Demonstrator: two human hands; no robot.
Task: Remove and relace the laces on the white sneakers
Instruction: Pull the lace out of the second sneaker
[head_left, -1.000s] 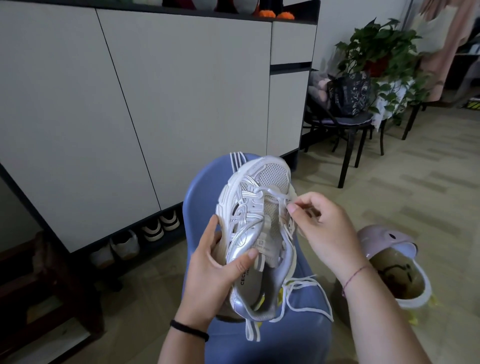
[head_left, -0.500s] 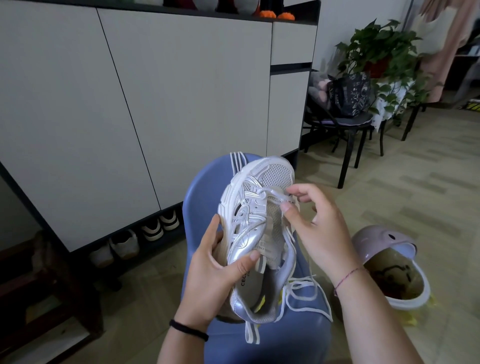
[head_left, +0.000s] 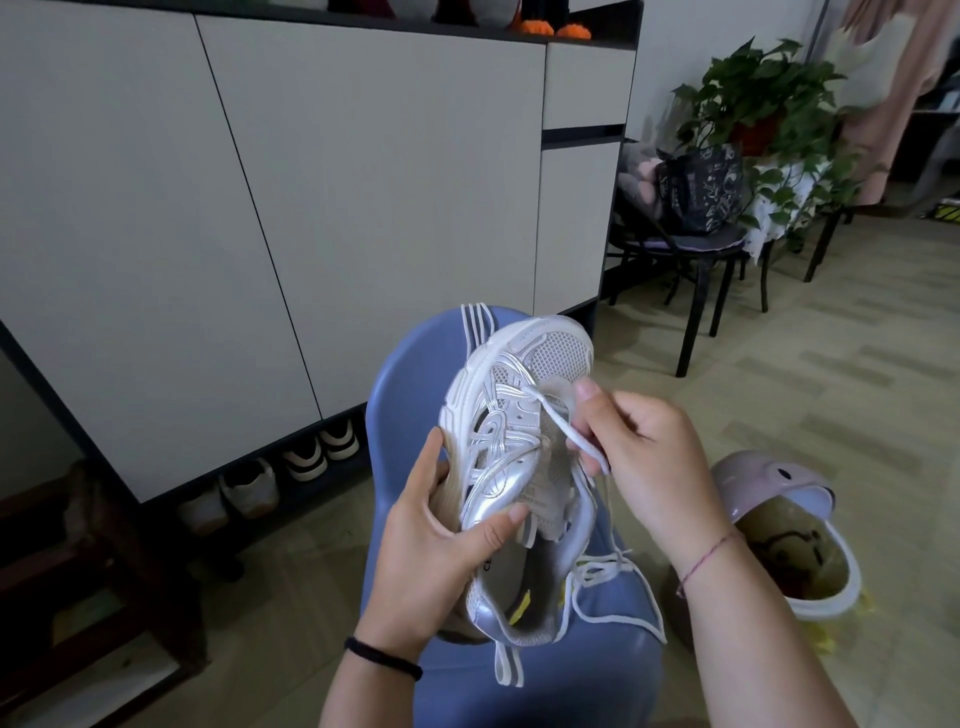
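A white and silver sneaker (head_left: 511, 452) is held up in front of me, toe pointing away, above my blue trouser leg. My left hand (head_left: 439, 540) grips it from the sole side, thumb across the silver upper. My right hand (head_left: 641, 457) pinches the white lace (head_left: 558, 423) where it leaves the lowest eyelet near the toe. The lace runs taut from that eyelet to my fingers. Its loose remainder (head_left: 610, 582) hangs in loops beside the heel, over my leg.
White cabinets (head_left: 363, 182) fill the left, with several shoes (head_left: 306, 457) tucked under them. A pink lidded bin (head_left: 789, 535) stands on the floor at the right. Farther back are a black chair holding a dark bag (head_left: 698, 192) and a potted plant (head_left: 763, 98).
My right hand has drawn the lace out of the toe-end eyelets and pulled it back toward me, so a taut stretch now shows. The left hand holds the sneaker as before.
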